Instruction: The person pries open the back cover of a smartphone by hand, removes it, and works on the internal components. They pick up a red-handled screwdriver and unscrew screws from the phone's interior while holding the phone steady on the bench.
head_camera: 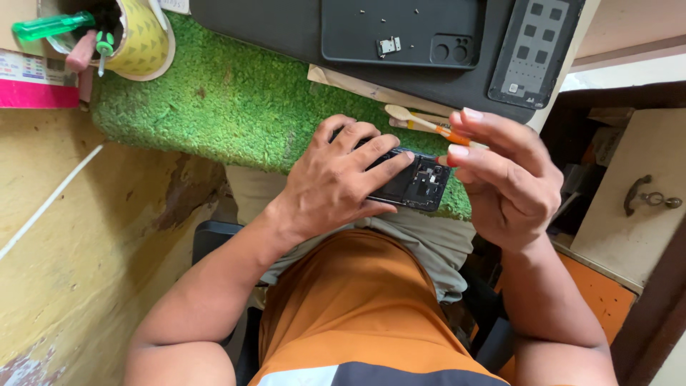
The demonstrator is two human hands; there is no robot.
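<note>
2 bare hands work at the near edge of a patch of green artificial turf (236,107) laid over the table. Left hand (336,182) lies flat on an opened black smartphone (418,184), fingers spread across its back and pressing it down onto the turf; the phone's exposed innards show at its right end. Right hand (507,179) hovers just beside that end, thumb and fingertips pinched around a slim orange-handled screwdriver (449,132) whose shaft slants toward the phone. Near it, a pale wooden spatula-like tool (400,113) rests on the turf. Farther back sits a dark work mat (286,28) carrying a black phone back cover (400,32) and a dark inner phone frame (532,50). At the far left corner, a yellow patterned cup (146,43) holds green-handled screwdrivers (53,25).
</note>
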